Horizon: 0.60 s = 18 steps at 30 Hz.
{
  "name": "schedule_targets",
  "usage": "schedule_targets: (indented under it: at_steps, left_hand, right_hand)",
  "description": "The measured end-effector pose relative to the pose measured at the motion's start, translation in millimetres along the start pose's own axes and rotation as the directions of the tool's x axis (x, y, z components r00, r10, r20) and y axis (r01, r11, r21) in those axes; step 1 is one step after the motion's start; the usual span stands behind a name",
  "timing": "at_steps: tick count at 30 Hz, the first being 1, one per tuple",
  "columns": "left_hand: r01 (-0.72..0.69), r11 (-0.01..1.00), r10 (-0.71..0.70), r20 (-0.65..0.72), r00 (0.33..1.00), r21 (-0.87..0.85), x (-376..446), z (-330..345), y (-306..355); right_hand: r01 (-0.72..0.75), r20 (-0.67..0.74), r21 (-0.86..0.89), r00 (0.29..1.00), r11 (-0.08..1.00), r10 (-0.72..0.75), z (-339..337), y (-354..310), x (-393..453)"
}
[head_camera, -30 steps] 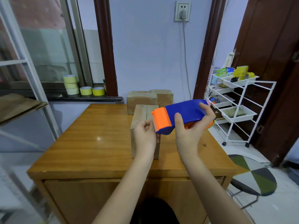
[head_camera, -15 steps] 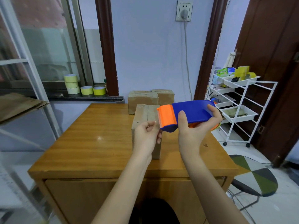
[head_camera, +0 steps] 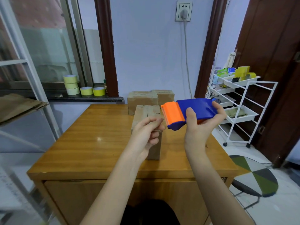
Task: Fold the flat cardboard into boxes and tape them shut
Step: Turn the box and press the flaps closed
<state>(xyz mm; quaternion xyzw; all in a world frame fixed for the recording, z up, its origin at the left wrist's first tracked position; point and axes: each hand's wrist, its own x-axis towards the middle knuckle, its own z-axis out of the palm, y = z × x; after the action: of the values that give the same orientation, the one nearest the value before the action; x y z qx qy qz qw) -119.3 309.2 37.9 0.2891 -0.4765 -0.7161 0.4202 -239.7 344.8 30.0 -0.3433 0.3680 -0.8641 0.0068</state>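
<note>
I see the box (head_camera: 146, 127) standing on the bench (head_camera: 90, 143). Above it, my right hand (head_camera: 200, 127) grips the dispenser (head_camera: 188, 113); my left hand (head_camera: 146, 133) pinches the tape end beside its orange blade.

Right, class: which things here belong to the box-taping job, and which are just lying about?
Job: tape dispenser in right hand; left hand; box; finished boxes.
Lying about: tape rolls; trolley; stool; wall socket.

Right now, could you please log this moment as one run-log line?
right hand: holds tape dispenser | left hand: pinching at its orange end, tape unclear | box: on table, beneath hands
</note>
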Motion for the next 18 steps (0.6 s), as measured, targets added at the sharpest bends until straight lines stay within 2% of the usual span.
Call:
schedule_targets:
  at_steps: [5,10,13,15,18]
  left_hand:
    - [0.04,0.995,-0.041,-0.009,0.999,-0.093,2,1,2]
    - [0.033,0.995,-0.044,-0.116,0.992,-0.09,5,4,2]
    - [-0.05,0.989,0.081,-0.231,0.97,0.136,5,13,0]
    - [-0.142,0.947,0.213,-0.229,0.95,0.289,5,18,-4]
    - [-0.232,0.906,0.319,-0.211,0.924,0.354,6,19,-10]
  right_hand:
    - [-0.036,-0.018,0.025,0.999,0.999,0.037,3,2,0]
    - [-0.049,0.012,0.012,0.999,0.999,0.049,4,1,-1]
    - [-0.028,-0.022,0.025,0.999,0.999,0.029,6,1,-6]
    - [-0.009,-0.035,0.016,0.999,1.0,0.01,7,1,-9]
    - [-0.006,-0.027,0.003,1.0,1.0,0.006,6,0,-10]
